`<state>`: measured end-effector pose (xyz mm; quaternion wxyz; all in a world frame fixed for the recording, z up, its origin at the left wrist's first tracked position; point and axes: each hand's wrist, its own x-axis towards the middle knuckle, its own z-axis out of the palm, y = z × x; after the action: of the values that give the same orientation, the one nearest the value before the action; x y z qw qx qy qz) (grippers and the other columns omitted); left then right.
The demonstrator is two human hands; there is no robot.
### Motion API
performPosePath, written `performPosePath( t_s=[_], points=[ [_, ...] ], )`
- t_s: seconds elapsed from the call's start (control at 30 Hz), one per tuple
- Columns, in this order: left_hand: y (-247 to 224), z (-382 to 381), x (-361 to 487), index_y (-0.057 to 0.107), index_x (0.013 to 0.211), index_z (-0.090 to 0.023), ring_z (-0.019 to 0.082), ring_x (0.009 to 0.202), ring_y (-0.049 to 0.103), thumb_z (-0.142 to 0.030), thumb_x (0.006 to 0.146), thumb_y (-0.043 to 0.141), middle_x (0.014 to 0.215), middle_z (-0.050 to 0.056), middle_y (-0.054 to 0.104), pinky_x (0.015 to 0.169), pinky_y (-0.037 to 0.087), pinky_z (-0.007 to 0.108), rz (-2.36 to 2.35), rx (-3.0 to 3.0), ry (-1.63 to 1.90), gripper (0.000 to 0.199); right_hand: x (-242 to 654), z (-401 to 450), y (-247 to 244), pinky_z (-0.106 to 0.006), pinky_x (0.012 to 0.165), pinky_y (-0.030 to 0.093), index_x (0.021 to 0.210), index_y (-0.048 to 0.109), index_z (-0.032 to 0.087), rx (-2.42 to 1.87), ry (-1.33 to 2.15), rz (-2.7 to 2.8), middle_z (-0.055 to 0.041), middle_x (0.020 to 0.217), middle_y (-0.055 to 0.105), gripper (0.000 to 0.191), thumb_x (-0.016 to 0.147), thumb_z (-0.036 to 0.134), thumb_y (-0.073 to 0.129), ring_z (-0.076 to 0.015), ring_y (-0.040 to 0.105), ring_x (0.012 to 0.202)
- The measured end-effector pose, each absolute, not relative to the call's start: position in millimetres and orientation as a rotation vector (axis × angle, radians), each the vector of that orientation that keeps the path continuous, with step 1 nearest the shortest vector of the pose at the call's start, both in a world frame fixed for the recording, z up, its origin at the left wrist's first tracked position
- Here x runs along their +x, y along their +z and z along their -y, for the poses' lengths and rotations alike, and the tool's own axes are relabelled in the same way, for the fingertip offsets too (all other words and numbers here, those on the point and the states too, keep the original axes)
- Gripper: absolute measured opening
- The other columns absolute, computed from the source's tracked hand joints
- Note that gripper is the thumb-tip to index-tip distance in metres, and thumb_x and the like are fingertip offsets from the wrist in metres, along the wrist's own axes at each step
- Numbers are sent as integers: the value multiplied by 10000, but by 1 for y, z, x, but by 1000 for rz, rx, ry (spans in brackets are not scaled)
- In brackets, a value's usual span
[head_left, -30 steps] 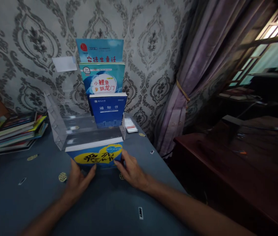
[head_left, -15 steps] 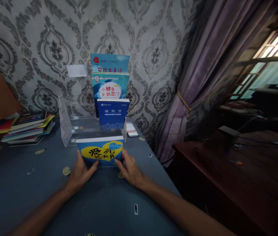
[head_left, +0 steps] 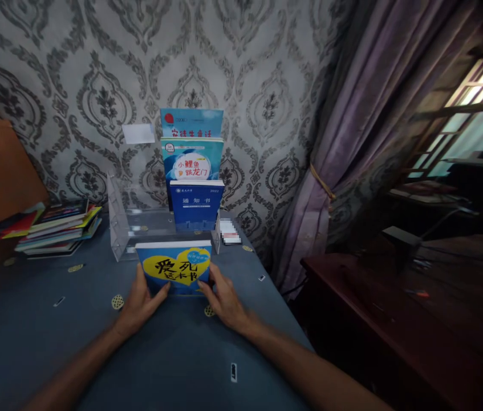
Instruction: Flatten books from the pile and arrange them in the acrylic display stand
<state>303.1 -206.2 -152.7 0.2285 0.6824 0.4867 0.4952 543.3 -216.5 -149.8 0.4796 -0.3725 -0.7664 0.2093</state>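
A blue book with a yellow heart on its cover (head_left: pixel 177 268) is held upright, wider than tall, in front of a clear tiered stand (head_left: pixel 119 220). My left hand (head_left: pixel 141 299) grips its lower left side, thumb on the cover. On the lower right side, my right hand (head_left: pixel 224 294) grips it the same way; the fingers behind are mostly hidden. On the stand's right half are a dark blue booklet (head_left: pixel 196 208), a teal book (head_left: pixel 192 151) behind it and a light blue book (head_left: pixel 194 120) at the back.
Left of the stand lies a pile of books (head_left: pixel 57 228) beside a brown-orange panel (head_left: pixel 1 171). A white card (head_left: pixel 229 231), partly blurred out, rests right of the stand. The table (head_left: pixel 173 365) ends at the right, near a purple curtain (head_left: pixel 309 228) and a dark red desk (head_left: pixel 352 308).
The view has tilted up slightly, so the stand and wall sit lower. Both hands keep their hold on the heart-covered book, which has hardly moved relative to the stand.
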Motion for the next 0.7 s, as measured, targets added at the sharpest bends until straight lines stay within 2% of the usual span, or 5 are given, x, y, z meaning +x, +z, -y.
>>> performPosePath(
  t_s=[0.13, 0.27, 0.4, 0.53, 0.7],
  points=[
    [-135, 191, 308, 409, 1346, -192, 310, 1175, 631, -458, 805, 704, 1196, 109, 671, 990, 540, 457, -1288, 1830, 1303, 671, 543, 207, -148, -339, 827, 554, 1378, 477, 241, -929, 665, 1752, -57, 1067, 701, 406, 984, 337, 509, -214, 673, 922],
    [-117, 163, 314, 498, 1215, -204, 329, 1193, 620, -491, 778, 738, 1190, 101, 690, 976, 538, 452, -1129, 1806, 1174, 575, 546, 192, -144, -403, 882, 577, 1347, 480, 237, -828, 911, 1582, -81, 1124, 717, 438, 965, 437, 557, -245, 704, 984],
    [-106, 140, 322, 517, 1182, -196, 318, 1188, 619, -485, 763, 759, 1234, 107, 670, 967, 532, 429, -1033, 1783, 1143, 564, 554, 172, -138, -441, 875, 590, 1310, 495, 228, -794, 1026, 1500, -100, 1134, 725, 479, 924, 487, 613, -273, 718, 1000],
    [-97, 124, 331, 516, 1173, -184, 315, 1148, 630, -477, 719, 783, 1231, 118, 663, 940, 534, 437, -1028, 1751, 1189, 602, 565, 150, -126, -431, 817, 606, 1274, 500, 214, -787, 1069, 1505, -100, 1084, 737, 522, 878, 518, 654, -265, 735, 915],
    [-82, 105, 340, 514, 1143, -181, 311, 1133, 634, -489, 670, 795, 1216, 120, 667, 928, 540, 433, -974, 1742, 1245, 631, 575, 131, -105, -375, 734, 611, 1212, 520, 211, -755, 1054, 1548, -69, 983, 748, 490, 858, 514, 674, -240, 739, 832]
  ],
)
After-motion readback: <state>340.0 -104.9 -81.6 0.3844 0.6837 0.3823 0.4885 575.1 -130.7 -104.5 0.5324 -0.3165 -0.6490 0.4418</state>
